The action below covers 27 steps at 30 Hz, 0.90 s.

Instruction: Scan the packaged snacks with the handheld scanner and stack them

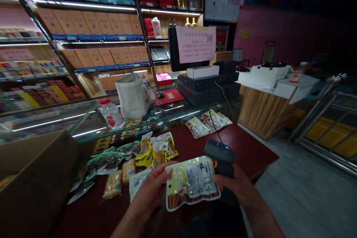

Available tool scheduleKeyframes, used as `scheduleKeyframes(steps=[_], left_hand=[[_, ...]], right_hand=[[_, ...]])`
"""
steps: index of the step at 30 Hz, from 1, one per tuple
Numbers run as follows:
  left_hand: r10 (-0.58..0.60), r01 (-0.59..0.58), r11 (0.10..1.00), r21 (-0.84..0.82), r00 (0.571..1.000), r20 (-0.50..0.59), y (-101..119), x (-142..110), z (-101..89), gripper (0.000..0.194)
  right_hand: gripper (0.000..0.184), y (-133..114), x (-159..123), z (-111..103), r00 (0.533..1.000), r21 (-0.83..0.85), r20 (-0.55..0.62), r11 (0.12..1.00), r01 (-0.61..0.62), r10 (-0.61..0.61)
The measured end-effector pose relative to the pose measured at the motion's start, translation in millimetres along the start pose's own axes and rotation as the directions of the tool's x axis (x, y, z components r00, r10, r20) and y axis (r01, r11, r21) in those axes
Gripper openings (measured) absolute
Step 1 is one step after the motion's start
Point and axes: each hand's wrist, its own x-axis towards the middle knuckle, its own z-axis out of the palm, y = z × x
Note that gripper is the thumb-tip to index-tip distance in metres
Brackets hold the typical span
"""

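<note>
Cardboard box (33,189): seen at nine o'clock from the held packet (192,189), well apart from it.
Green-edged packs (114,160): laid in a loose heap at ten o'clock, on the dark red tabletop (253,152).
Small brown packs (113,184): laid side by side at nine o'clock.
Left hand (152,187): pinched on the packet's nine o'clock edge, with the thumb on top.
Yellow packs (157,148): piled between ten and eleven o'clock.
Place of the held packet: held up between the two hands, with its printed label (200,180) turned up. It is best held flat and smooth, so that the print is not bent or made too shiny. No thumb should be put over the print.
Flat packets (198,126): spread at twelve o'clock, farther off, not touched by the hands.
Dark scanner (220,152): held at one o'clock, just beside the packet, with a blue light on top. Its nose should be pointed straight at the label, with a little gap left. Whether anything has been read cannot be told.
Right hand (237,184): wrapped round the scanner's handle, it seems, with the thumb at the packet's three o'clock edge. A calm grip is needed, so that nothing is shaken.
</note>
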Motion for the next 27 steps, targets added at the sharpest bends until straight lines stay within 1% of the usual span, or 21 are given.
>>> scheduleKeyframes(steps=[3,6,7,8,9,11,13,14,16,17,19,20,21,23,25,27], left_hand=[[-0.065,0.046,0.967,0.251,0.995,0.070,3.3,-1.0,-19.7,0.044],[-0.110,0.013,0.911,0.413,0.971,0.210,6.5,-9.1,-29.9,0.037],[-0.118,-0.006,0.895,0.447,0.961,0.250,8.1,-12.6,-31.2,0.036],[-0.117,-0.026,0.882,0.470,0.955,0.271,9.5,-15.8,-31.8,0.035],[-0.106,-0.040,0.874,0.485,0.957,0.271,10.4,-18.4,-32.0,0.034],[-0.050,-0.061,0.875,0.480,0.975,0.215,8.9,-21.1,-32.1,0.035],[0.036,-0.077,0.892,0.445,0.994,0.099,2.5,-20.8,-32.5,0.040],[0.081,-0.084,0.902,0.423,0.996,0.026,-2.1,-20.0,-32.7,0.043],[0.154,-0.105,0.925,0.366,0.982,-0.109,-12.4,-18.3,-32.4,0.049],[0.178,-0.117,0.935,0.334,0.971,-0.160,-17.4,-17.6,-31.6,0.051],[0.208,-0.145,0.954,0.261,0.950,-0.232,-26.0,-16.1,-28.9,0.053],[0.217,-0.158,0.961,0.227,0.940,-0.262,-29.6,-15.3,-27.1,0.053],[0.221,-0.169,0.966,0.194,0.932,-0.286,-32.7,-14.3,-25.2,0.053],[0.227,-0.191,0.971,0.141,0.922,-0.313,-38.1,-11.9,-21.3,0.052],[0.243,-0.216,0.969,0.118,0.917,-0.316,-43.3,-9.3,-18.5,0.049],[0.261,-0.237,0.965,0.115,0.916,-0.305,-48.6,-7.0,-17.5,0.047]], right_hand=[[0.050,-12.4,8.2,-1.9,0.988,-0.095,0.146,0.993,0.065,-0.050],[0.047,-23.1,16.8,1.5,0.954,-0.214,0.278,0.961,0.176,-0.113],[0.045,-25.9,18.8,4.1,0.948,-0.240,0.294,0.951,0.195,-0.120],[0.041,-28.1,20.4,7.4,0.951,-0.260,0.285,0.945,0.198,-0.121],[0.039,-29.6,21.6,11.1,0.960,-0.276,0.252,0.941,0.194,-0.124],[0.039,-30.5,23.1,19.0,0.983,-0.302,0.131,0.939,0.162,-0.128],[0.045,-28.6,22.9,25.9,0.988,-0.296,-0.028,0.945,0.137,-0.152],[0.049,-26.8,21.6,28.8,0.983,-0.278,-0.095,0.952,0.124,-0.156],[0.054,-21.7,15.9,34.2,0.978,-0.205,-0.157,0.974,0.101,-0.134],[0.055,-18.7,11.2,37.3,0.982,-0.153,-0.153,0.984,0.085,-0.109],[0.056,-12.3,-1.2,45.1,0.995,-0.044,-0.090,0.998,0.034,-0.038],[0.057,-9.2,-8.3,49.9,0.999,-0.019,-0.048,1.000,0.003,-0.004],[0.056,-6.3,-15.4,55.3,1.000,-0.023,-0.011,1.000,-0.017,0.017],[0.053,-1.1,-27.9,66.5,0.999,-0.092,0.037,0.995,-0.029,0.033],[0.051,2.4,-36.2,76.2,0.999,-0.151,0.052,0.989,0.008,0.000],[0.053,3.5,-40.0,82.8,0.998,-0.163,0.040,0.985,0.051,-0.045]])
